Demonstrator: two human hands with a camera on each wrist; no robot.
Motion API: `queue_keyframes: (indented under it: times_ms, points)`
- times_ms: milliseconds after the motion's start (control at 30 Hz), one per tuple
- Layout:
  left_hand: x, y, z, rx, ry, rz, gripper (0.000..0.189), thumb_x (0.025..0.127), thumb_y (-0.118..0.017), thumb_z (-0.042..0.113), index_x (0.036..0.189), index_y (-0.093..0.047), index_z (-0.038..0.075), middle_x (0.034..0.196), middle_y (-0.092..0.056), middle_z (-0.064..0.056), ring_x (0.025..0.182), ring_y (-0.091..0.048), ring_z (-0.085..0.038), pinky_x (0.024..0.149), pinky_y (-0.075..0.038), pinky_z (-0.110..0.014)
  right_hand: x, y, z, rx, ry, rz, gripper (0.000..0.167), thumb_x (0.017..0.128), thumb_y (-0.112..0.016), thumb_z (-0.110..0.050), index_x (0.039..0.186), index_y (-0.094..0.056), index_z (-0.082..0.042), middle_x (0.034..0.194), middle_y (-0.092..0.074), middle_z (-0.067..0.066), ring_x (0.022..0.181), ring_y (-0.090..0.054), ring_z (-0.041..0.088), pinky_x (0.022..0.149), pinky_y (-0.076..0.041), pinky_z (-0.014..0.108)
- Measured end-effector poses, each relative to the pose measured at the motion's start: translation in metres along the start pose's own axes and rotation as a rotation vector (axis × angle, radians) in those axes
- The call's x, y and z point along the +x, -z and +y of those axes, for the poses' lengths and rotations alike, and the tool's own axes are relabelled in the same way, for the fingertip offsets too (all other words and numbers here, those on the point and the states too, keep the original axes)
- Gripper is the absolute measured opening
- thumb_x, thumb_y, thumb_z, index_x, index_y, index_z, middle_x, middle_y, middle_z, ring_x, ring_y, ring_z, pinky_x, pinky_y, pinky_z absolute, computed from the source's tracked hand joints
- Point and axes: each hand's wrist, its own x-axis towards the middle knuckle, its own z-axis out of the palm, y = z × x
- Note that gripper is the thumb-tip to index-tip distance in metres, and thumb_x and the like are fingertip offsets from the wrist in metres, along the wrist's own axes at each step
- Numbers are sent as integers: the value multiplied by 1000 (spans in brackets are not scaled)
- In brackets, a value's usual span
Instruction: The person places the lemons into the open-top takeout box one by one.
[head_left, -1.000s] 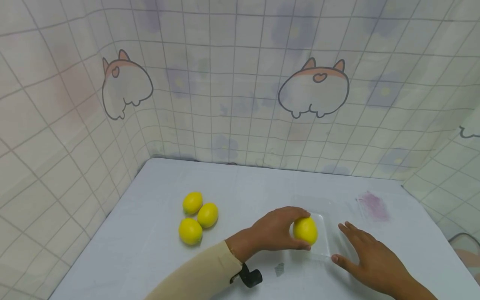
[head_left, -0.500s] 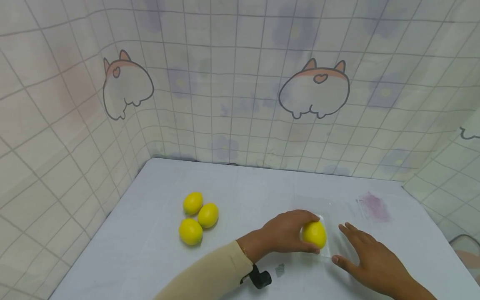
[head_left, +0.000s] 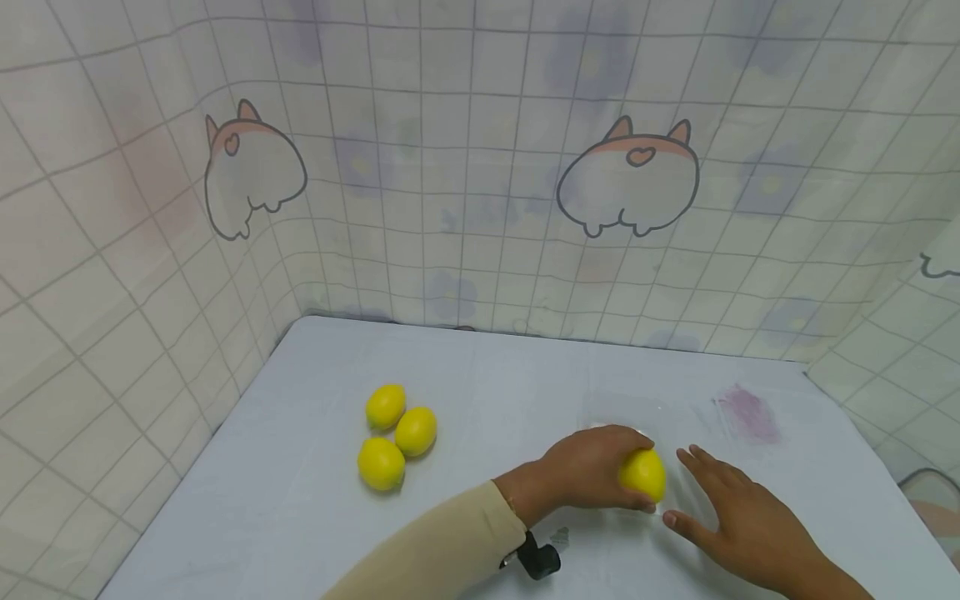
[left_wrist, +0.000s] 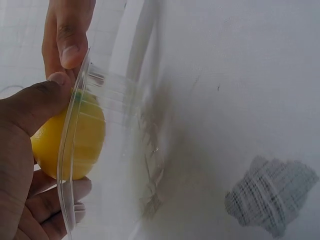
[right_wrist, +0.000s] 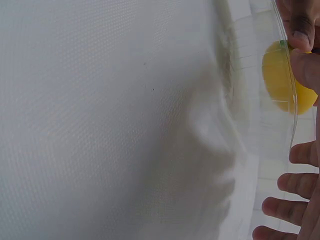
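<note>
My left hand (head_left: 588,468) grips a yellow lemon (head_left: 643,477) between thumb and fingers at the right part of the table. Below it stands a clear plastic container (right_wrist: 272,132), mostly hidden by this hand in the head view. Seen through the container's wall in the left wrist view, the lower part of the lemon (left_wrist: 89,137) reaches below the rim. My right hand (head_left: 750,518) is spread beside the container's right side, thumb close to the rim, holding nothing. Three more lemons (head_left: 416,432) lie grouped on the left half of the table.
The white-covered table (head_left: 495,375) carries a faded pink patch (head_left: 750,413) at the right and a small grey patch (left_wrist: 270,195) near the container. A gridded curtain (head_left: 450,167) with cartoon prints closes off the back and sides. A black device (head_left: 542,560) sits on the left wrist.
My left hand has moved right with the lemon, across the container toward my right hand. The right hand and the three lemons at left have stayed put.
</note>
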Motion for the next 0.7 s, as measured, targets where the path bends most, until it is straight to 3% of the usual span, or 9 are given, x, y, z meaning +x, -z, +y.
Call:
queue_keyframes:
  times_ms: [333, 500, 700]
  points:
    - [7, -6, 6, 53, 27, -53, 69, 88, -75, 56, 147, -56, 25, 143, -55, 17, 122, -53, 2, 100, -42, -15, 1, -1, 1, 4, 9, 14, 90, 90, -62, -70, 154, -44, -10, 154, -46, 19, 131, -51, 44, 93, -48, 68]
    - [10, -7, 7, 98, 17, -93, 57, 94, -71, 51, 143, -59, 25, 137, -59, 19, 115, -55, 3, 98, -42, -14, 1, -1, 1, 5, 10, 13, 89, 90, -62, -70, 154, -44, -10, 154, -46, 19, 131, -50, 44, 93, -48, 68]
    - [11, -8, 6, 110, 15, -101, 51, 94, -73, 49, 138, -64, 26, 129, -63, 19, 106, -55, 4, 93, -43, -12, 1, -2, 1, 13, 9, 8, 90, 91, -61, -71, 154, -44, -10, 153, -46, 19, 132, -50, 44, 94, -48, 68]
